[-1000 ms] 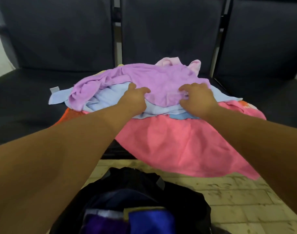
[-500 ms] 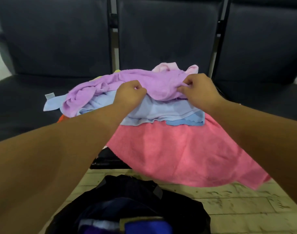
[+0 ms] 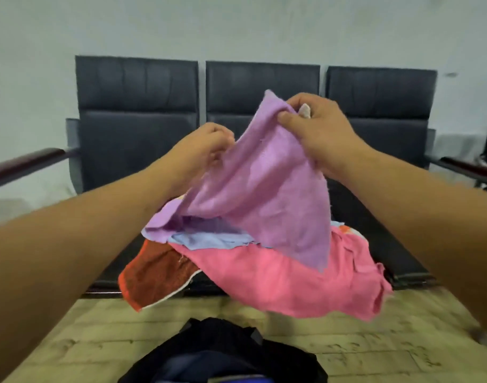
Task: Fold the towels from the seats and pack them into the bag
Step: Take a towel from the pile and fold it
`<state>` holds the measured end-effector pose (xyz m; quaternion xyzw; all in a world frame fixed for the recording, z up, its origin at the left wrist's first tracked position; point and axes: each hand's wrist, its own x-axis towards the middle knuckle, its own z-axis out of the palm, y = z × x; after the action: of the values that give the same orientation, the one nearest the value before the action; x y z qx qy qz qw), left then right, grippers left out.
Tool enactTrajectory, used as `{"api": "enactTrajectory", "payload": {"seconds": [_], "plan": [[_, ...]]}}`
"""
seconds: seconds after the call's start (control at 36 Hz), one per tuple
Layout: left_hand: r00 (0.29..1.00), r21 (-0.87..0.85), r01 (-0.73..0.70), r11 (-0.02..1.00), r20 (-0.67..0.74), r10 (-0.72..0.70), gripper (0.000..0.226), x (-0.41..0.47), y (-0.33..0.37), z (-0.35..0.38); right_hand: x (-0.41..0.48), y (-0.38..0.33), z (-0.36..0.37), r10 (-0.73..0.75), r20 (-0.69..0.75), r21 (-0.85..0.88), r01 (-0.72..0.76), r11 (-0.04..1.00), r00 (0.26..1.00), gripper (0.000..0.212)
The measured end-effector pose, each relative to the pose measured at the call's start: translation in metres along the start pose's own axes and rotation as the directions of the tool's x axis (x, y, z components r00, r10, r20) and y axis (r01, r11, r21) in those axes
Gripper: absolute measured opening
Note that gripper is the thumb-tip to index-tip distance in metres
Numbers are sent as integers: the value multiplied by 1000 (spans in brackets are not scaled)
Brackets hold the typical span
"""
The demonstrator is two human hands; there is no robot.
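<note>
Left hand (image 3: pixel 206 146): raised, fingers curled, pinching purple towel's (image 3: pixel 267 189) left edge.
Right hand (image 3: pixel 317 128): higher, thumb and fingers pinching its top corner.
Towel pile (image 3: pixel 278 277): middle seat's (image 3: pixel 261 87) front edge.
Bag (image 3: pixel 223 352): floor (image 3: pixel 98 327), below pile.

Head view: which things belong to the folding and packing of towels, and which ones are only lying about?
Belong to the job: purple towel, gripped by left hand and right hand; pink towel, light blue towel and red-orange towel, piled on the seats; black bag in front.
Only around: dark armrest, pale wall, tiled floor.
</note>
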<state>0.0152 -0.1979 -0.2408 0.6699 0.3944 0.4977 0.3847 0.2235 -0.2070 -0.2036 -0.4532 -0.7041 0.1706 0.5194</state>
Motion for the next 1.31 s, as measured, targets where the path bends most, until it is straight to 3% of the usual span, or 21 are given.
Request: {"api": "enactTrajectory", "payload": {"seconds": [0.03, 0.08, 0.19, 0.33, 0.44, 0.53, 0.58, 0.64, 0.72, 0.78, 0.83, 1.06, 1.08, 1.14, 1.31], "plan": [[994, -71, -4, 997, 112, 12, 32, -10, 15, 3, -5, -17, -4, -6, 44, 15, 5, 1000, 999, 9], [977, -57, -32, 998, 210, 43, 45, -27, 43, 7, -16, -48, -9, -37, 125, 11, 36, 999, 992, 9], [990, 158, -124, 980, 92, 111, 27, -53, 84, 10, -38, -92, -17, -3, 192, 42, -5, 999, 981, 22], [988, 131, -152, 980, 6, 153, 26, -74, 129, 7, -61, -115, -41, 103, 343, 182, -174, 968, 934, 27], [964, 91, -163, 982, -195, 178, 27, -81, 156, 1, -78, -103, -47, 294, 486, -224, -208, 952, 823, 33], [936, -25, -180, 983, -312, 164, 22, -81, 176, -15, -85, -84, -53, 394, 426, -433, -199, 879, 815, 16], [917, -28, -180, 983, -368, 157, 18, -81, 190, -31, -86, -78, -62, 396, 346, -487, -198, 851, 851, 22], [900, 34, -172, 984, -401, 171, 22, -81, 197, -48, -79, -80, -74, 351, 258, -392, -234, 890, 900, 17], [860, 12, -204, 979, -476, 185, 26, -82, 208, -69, -59, -102, -97, 204, -26, -106, -206, 973, 979, 17], [833, -66, -252, 966, -523, 181, 24, -81, 213, -81, -46, -123, -113, 122, -200, 40, -117, 992, 972, 22], [821, -149, -290, 945, -546, 166, 23, -81, 216, -90, -36, -137, -123, 93, -282, 158, -50, 986, 955, 17], [886, -105, -21, 994, -463, -30, 11, -81, 207, -94, -25, -147, -133, 144, -263, 253, -76, 965, 954, 15], [892, -116, 2, 993, -449, -54, 21, -82, 205, -92, -26, -146, -132, 168, -260, 266, -97, 959, 951, 14], [900, -121, -8, 993, -433, -45, 31, -81, 199, -93, -27, -143, -133, 218, -250, 307, -137, 942, 943, 12], [863, -32, 44, 999, -503, -54, 25, -75, 175, -93, -39, -130, -128, 304, -203, 265, -247, 932, 931, 23]]}}
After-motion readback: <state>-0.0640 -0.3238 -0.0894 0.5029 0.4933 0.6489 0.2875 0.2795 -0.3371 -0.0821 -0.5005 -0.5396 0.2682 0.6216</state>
